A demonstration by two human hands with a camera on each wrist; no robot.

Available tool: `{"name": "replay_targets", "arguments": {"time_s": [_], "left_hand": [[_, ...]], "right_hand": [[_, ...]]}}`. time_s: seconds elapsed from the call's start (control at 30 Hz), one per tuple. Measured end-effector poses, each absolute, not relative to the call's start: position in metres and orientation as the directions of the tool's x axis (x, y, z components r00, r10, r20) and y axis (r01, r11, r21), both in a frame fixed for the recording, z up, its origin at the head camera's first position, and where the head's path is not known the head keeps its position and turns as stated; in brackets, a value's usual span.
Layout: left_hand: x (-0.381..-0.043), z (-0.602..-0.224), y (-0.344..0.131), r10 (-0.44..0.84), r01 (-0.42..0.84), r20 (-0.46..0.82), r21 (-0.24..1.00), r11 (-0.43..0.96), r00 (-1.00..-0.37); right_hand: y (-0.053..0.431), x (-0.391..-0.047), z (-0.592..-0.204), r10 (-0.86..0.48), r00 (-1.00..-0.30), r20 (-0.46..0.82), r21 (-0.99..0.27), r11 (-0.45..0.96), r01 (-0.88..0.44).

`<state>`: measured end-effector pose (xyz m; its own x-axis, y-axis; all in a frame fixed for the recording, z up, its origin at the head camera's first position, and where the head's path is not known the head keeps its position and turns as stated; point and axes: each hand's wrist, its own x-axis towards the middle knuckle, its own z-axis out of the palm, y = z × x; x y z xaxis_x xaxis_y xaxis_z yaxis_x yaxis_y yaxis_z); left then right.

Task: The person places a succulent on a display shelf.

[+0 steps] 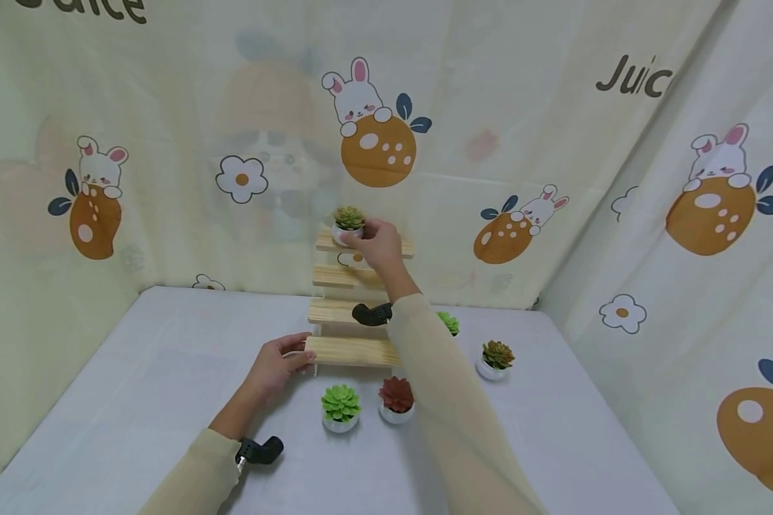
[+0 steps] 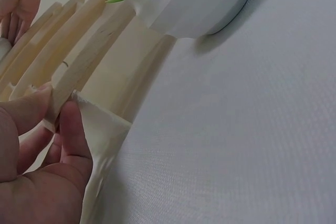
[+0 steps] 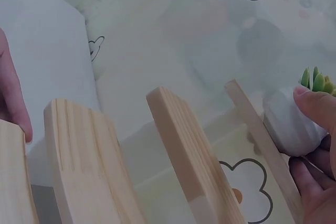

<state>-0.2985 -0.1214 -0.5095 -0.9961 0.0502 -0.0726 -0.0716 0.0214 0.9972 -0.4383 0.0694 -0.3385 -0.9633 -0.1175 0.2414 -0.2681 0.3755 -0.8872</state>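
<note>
A tiered wooden shelf stand (image 1: 351,350) with several plank steps stands at the back of the table. On its top plank, at the left end, sits a potted succulent (image 1: 348,223) with yellow-green leaves in a white pot. My right hand (image 1: 380,247) grips that pot between thumb and fingers; the right wrist view shows the white pot (image 3: 291,121) against the top plank. My left hand (image 1: 275,368) pinches the left end of the lowest plank, and the left wrist view shows thumb and fingers on that plank's end (image 2: 63,95).
In front of the stand are a bright green succulent (image 1: 341,406) and a dark red succulent (image 1: 396,399). To the right stand a brownish succulent (image 1: 494,359) and another green succulent (image 1: 449,322), partly hidden by my right sleeve. A printed curtain (image 1: 283,236) hangs behind the table.
</note>
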Motion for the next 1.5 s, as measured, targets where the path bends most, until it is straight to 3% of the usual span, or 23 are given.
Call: {"name": "replay_targets", "arguments": {"time_s": [0.5, 0.83, 1.5], "left_hand": [[-0.300, -0.511, -0.125, 0.054, -0.074, -0.074, 0.997, 0.014, -0.996], [-0.299, -0.513, -0.123, 0.038, -0.083, -0.084, 0.996, 0.032, -0.996], [-0.301, -0.513, -0.121, 0.034, -0.088, -0.089, 0.996, 0.028, -0.995]], "right_hand": [[0.097, -0.415, -0.349, -0.138, -0.954, 0.267, -0.895, 0.332, -0.299], [0.144, -0.380, -0.375, -0.075, -0.925, 0.373, -0.912, 0.156, -0.380], [0.245, -0.301, -0.469, 0.135, -0.928, 0.348, -0.919, 0.247, -0.309]]}}
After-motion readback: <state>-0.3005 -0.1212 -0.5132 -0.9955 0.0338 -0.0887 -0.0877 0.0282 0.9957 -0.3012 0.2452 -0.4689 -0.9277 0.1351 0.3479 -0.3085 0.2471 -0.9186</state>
